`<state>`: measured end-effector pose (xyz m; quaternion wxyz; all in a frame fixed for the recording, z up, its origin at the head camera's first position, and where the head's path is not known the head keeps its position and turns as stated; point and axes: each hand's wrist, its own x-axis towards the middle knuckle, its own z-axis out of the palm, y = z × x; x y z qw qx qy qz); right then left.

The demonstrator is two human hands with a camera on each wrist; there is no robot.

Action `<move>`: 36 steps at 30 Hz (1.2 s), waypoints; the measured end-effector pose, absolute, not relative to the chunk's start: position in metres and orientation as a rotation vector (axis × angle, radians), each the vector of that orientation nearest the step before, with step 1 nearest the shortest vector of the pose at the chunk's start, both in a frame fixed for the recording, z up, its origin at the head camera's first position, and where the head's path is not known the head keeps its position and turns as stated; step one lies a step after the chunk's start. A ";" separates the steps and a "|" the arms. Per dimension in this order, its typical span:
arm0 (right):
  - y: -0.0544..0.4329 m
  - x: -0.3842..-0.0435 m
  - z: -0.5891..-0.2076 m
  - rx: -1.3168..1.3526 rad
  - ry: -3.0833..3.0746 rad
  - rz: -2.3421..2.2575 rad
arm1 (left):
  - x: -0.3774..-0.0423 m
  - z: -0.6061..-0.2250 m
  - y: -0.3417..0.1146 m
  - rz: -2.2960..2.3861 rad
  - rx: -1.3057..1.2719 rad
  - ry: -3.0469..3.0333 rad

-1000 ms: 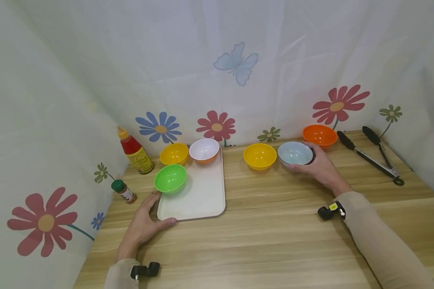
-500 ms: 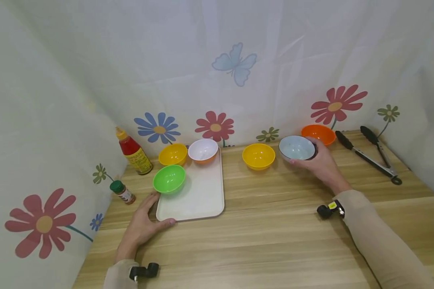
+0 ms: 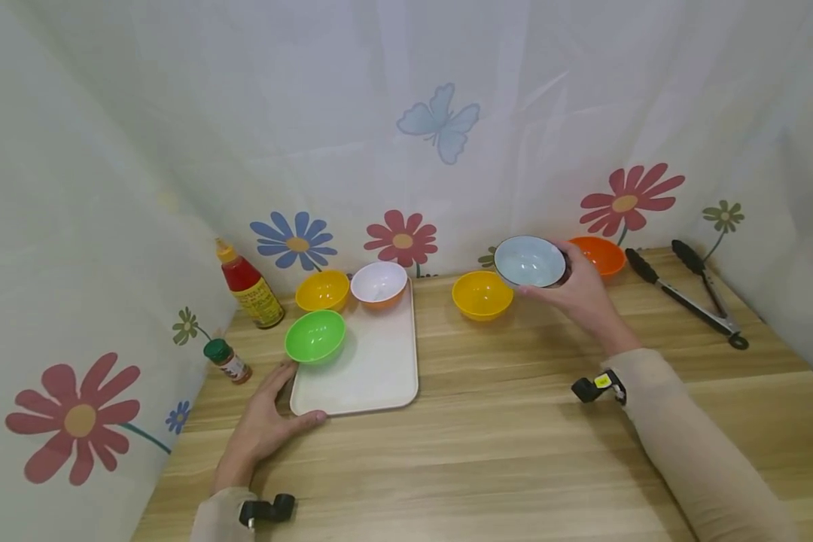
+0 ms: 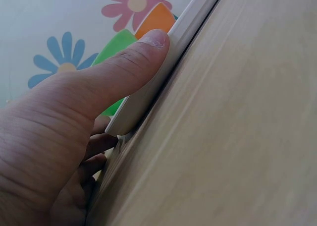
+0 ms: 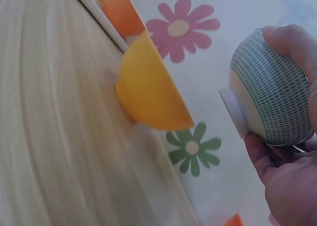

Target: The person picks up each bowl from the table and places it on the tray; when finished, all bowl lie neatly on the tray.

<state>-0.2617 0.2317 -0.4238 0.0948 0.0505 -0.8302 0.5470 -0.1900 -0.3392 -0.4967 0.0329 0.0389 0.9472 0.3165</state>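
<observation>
My right hand (image 3: 579,290) grips a pale-blue bowl (image 3: 530,260) by its side, thumb near the rim and fingers round the far side. In the right wrist view the bowl (image 5: 270,87) is clear of the table, tilted, with a green dashed pattern outside and a white foot. A yellow bowl (image 3: 482,296) stands just left of it. My left hand (image 3: 264,421) rests spread at the near-left corner of a white tray (image 3: 379,376), thumb along the front edge, fingers by the left side. On the tray are a green bowl (image 3: 315,337) and a white-lined orange bowl (image 3: 379,284).
Another yellow bowl (image 3: 322,290) stands by the tray's back left. Further left are a red sauce bottle (image 3: 251,286) and a green-capped spice jar (image 3: 227,361). An orange bowl (image 3: 599,256) and black-tipped tongs (image 3: 684,301) lie at the back right, before a flowered curtain (image 3: 312,150).
My right hand has lifted the pale-blue bowl off the table and carried it left, up to the back of the yellow bowl. The left hand stays at the tray corner.
</observation>
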 end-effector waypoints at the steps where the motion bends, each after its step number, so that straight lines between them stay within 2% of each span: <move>1: 0.228 -0.263 -0.422 0.161 -2.457 1.633 | -0.190 -0.496 -0.339 0.975 0.120 2.916; 36: 0.111 -0.279 -0.408 0.488 -2.275 1.902 | -0.188 -0.496 -0.341 0.966 0.141 2.934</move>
